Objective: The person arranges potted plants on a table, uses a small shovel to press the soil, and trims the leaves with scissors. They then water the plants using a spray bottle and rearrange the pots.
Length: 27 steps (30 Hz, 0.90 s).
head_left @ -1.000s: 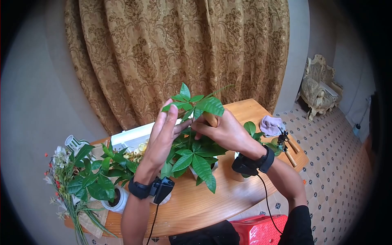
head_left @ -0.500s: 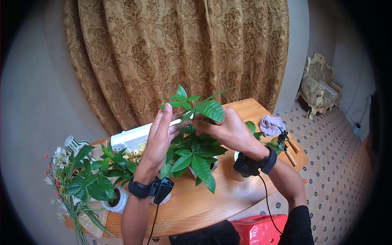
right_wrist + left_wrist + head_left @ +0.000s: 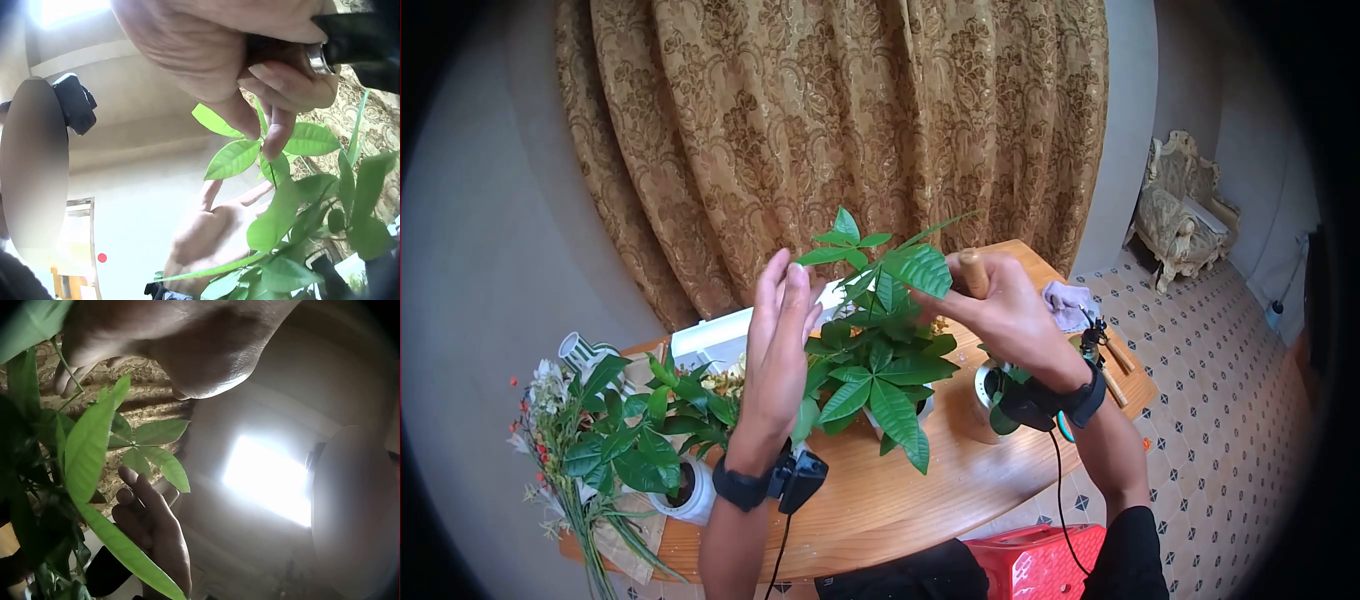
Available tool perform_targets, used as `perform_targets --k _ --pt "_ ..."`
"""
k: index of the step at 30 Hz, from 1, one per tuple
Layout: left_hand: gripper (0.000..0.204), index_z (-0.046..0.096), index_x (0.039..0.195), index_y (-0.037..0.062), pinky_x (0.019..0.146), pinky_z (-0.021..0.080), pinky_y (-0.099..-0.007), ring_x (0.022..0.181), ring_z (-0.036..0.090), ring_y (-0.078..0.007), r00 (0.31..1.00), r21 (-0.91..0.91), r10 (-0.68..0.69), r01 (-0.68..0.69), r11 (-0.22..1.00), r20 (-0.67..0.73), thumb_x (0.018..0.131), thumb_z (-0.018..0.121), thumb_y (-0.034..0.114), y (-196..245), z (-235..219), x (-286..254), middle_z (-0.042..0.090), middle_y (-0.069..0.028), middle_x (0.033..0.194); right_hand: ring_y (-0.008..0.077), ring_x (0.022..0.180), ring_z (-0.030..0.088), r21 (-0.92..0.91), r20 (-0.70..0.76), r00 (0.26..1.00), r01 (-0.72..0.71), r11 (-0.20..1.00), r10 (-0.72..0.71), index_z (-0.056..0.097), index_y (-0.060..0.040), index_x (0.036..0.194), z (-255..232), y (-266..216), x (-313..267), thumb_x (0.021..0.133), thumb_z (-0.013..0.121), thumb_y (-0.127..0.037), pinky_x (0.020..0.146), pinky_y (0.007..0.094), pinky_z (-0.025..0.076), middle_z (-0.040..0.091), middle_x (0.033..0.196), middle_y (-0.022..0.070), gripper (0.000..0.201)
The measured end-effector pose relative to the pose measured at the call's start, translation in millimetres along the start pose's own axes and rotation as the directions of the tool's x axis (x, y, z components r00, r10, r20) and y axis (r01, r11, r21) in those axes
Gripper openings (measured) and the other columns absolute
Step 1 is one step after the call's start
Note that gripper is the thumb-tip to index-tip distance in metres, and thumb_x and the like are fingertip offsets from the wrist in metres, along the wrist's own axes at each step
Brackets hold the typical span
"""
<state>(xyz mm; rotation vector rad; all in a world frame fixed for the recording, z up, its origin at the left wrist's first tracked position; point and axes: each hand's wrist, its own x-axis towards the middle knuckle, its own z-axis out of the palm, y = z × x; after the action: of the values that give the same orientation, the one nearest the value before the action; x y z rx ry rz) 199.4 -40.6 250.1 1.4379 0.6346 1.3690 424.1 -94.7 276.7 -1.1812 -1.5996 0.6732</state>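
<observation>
A leafy green plant [image 3: 890, 405] rises from a light pot at the table's middle. My left hand [image 3: 777, 355] is raised at the left of its upper leaves, fingers extended and holding nothing; the left wrist view shows the hand [image 3: 156, 344] large at the top. On the other side, my right hand [image 3: 1015, 310] grips a wooden-handled tool [image 3: 972, 272]. In the right wrist view the tool's black part [image 3: 369, 53] projects from the hand [image 3: 206, 50], with fingertips at a cluster of leaves [image 3: 234, 159]. Whether they pinch a leaf I cannot tell.
Left on the table are a potted plant in a white pot [image 3: 690, 500], cut flowers [image 3: 550, 400] and a striped vase [image 3: 585, 355]. A white box [image 3: 710, 342] lies behind. To the right are another white pot [image 3: 990, 405], a cloth [image 3: 1068, 305] and wooden-handled tools [image 3: 1116, 388].
My right hand has moved right, away from the left hand, and the tool's handle now shows upright. My left hand has shifted slightly left and down, its fingers farther from the middle stems.
</observation>
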Motion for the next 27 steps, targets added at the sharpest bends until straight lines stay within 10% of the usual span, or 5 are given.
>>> perform_targets --k 5,8,12,18,27 --pt "0.075 0.019 0.157 -0.0044 0.121 0.029 -0.0474 0.147 0.036 -0.039 0.93 0.223 0.368 -0.352 0.909 -0.029 0.104 0.052 0.037 16.9 9.5 -54.5 0.03 -0.0297 0.156 0.0131 0.079 0.067 0.181 -0.142 0.989 0.063 0.981 -0.037 0.071 0.0057 0.103 -15.7 -9.9 -25.2 0.097 0.069 -0.017 0.072 0.027 0.052 0.072 0.085 0.008 0.024" --pt "0.069 0.034 0.148 -0.0064 0.115 0.036 -0.0492 0.136 0.046 -0.0406 0.813 0.338 0.581 -0.556 0.759 0.032 0.093 0.063 0.023 -5.9 1.1 -110.3 0.043 -0.0288 0.144 0.0063 0.06 0.056 0.192 -0.228 0.97 -0.035 0.981 0.08 0.072 0.0031 0.104 -26.7 -16.0 -52.1 0.099 0.067 -0.025 0.056 0.0224 0.042 0.07 0.079 0.0063 0.028" --pt "0.051 0.052 0.127 -0.0042 0.098 0.048 -0.0483 0.108 0.059 -0.0379 0.889 0.578 0.296 -0.453 0.679 0.349 0.086 0.074 0.015 -44.2 -19.6 -168.4 0.057 -0.0218 0.118 0.0005 0.047 0.035 0.379 -0.321 0.936 -0.014 0.925 0.146 0.069 0.0015 0.106 -27.7 7.8 -83.0 0.102 0.062 -0.029 0.044 0.0202 0.025 0.06 0.068 0.0003 0.032" --pt "0.057 0.05 0.131 -0.0046 0.105 0.046 -0.0442 0.121 0.057 -0.0275 0.977 0.458 -0.177 0.105 0.883 0.116 0.083 0.078 0.005 -113.8 -34.3 -144.8 0.056 -0.0175 0.133 0.0106 0.061 0.04 0.739 -0.183 0.973 0.04 0.673 0.142 0.053 -0.0036 0.102 -15.8 26.2 -111.0 0.102 0.052 -0.033 0.052 0.0261 0.033 0.04 0.077 0.0014 0.029" --pt "0.056 0.057 0.13 0.0012 0.099 0.051 -0.042 0.113 0.063 -0.0261 0.909 0.401 -0.203 0.044 0.915 0.365 0.085 0.083 0.021 -117.9 -12.5 -85.1 0.065 -0.0142 0.126 0.0204 0.071 0.054 0.698 -0.12 0.982 -0.022 0.716 0.147 0.053 0.0004 0.098 -1.2 53.8 -130.6 0.107 0.046 -0.036 0.071 0.0389 0.05 0.053 0.082 0.0107 0.038"
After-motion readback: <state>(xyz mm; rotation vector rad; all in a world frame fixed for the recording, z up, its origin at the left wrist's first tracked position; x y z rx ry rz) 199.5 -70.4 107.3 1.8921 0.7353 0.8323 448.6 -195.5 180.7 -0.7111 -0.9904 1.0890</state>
